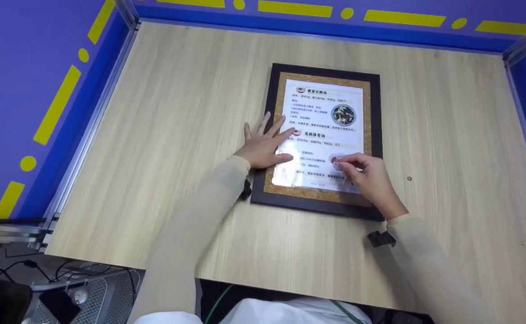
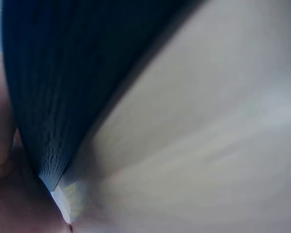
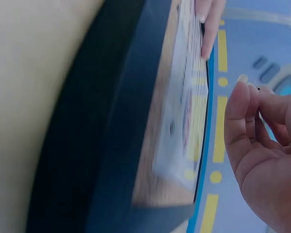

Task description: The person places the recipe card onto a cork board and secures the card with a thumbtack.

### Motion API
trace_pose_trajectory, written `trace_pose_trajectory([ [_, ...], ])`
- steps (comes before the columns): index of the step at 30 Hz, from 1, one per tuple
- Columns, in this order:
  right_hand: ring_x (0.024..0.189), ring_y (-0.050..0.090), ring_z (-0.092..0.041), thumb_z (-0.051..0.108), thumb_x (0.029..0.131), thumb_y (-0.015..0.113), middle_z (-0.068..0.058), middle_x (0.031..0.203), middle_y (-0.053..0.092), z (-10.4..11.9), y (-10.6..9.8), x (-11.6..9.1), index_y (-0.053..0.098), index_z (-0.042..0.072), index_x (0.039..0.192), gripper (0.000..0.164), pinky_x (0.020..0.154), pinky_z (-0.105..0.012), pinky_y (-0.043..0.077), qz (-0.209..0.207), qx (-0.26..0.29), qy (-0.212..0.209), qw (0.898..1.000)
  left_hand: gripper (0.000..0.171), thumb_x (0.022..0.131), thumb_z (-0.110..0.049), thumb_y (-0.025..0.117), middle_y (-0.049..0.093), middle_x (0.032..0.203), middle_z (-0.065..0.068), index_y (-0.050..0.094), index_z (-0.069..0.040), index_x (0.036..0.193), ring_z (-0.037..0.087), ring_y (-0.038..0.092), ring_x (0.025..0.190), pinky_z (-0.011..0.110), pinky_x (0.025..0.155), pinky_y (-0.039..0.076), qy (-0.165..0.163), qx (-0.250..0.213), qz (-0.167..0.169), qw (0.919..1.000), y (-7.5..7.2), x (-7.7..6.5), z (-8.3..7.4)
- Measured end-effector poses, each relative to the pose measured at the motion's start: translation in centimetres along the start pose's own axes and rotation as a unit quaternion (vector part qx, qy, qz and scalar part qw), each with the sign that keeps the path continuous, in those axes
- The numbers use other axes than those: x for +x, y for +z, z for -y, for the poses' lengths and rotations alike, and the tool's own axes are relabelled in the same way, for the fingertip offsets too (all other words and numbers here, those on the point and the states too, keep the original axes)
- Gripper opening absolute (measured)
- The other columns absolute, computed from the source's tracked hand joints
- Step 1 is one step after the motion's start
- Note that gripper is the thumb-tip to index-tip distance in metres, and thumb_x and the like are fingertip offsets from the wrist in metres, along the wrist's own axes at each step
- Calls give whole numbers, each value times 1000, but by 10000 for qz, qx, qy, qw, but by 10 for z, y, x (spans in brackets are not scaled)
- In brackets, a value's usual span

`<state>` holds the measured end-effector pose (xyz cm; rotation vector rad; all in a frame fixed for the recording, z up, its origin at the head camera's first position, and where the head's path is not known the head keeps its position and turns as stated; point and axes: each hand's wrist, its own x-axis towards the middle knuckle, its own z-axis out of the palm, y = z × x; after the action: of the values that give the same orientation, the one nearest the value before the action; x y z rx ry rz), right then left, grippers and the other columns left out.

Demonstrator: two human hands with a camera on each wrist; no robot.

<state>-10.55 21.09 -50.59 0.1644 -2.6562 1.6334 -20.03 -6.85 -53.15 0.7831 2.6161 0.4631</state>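
Observation:
A dark-framed cork board (image 1: pixel 319 194) lies on the table with a glossy printed recipe sheet (image 1: pixel 319 121) on its cork. My left hand (image 1: pixel 263 148) rests, fingers spread, over the board's left edge, fingertips and thumb on the sheet. Above the sheet's lower right part, my right hand (image 1: pixel 366 173) pinches a tiny thumbtack between thumb and fingers. Only a dark bit of that thumbtack (image 3: pixel 258 89) shows at the fingertips in the right wrist view; the rest is hidden. The left wrist view is mostly filled by the dark frame (image 2: pixel 63 97) and pale tabletop.
A small brass-coloured round tack (image 1: pixel 409 178) lies on the wooden table (image 1: pixel 447 135), right of the board. Blue walls (image 1: pixel 78 58) with yellow marks enclose the table's back and sides. Cables and a wire mesh basket (image 1: pixel 114 292) are below the front left edge.

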Motion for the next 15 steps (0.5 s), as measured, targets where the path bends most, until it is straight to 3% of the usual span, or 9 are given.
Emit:
trace_pose_trajectory([
  [7,67,63,-18,-1,91,69,-13,85,70,12,32,4,73,-6,93,6,56,-22,53,560,-148,-131,9982,78,93,-72,41,-8,166,-3,17,-38,159,30,-23,147,75,104,-12,-15,46,-72,10000,2,1,1],
  [15,69,65,-22,4,92,70,-10,84,70,17,46,8,73,-4,92,9,56,-22,53,844,46,167,9963,79,93,-72,41,-9,166,-3,15,-38,159,30,-24,147,74,104,-14,-14,-31,-43,10000,1,2,1],
])
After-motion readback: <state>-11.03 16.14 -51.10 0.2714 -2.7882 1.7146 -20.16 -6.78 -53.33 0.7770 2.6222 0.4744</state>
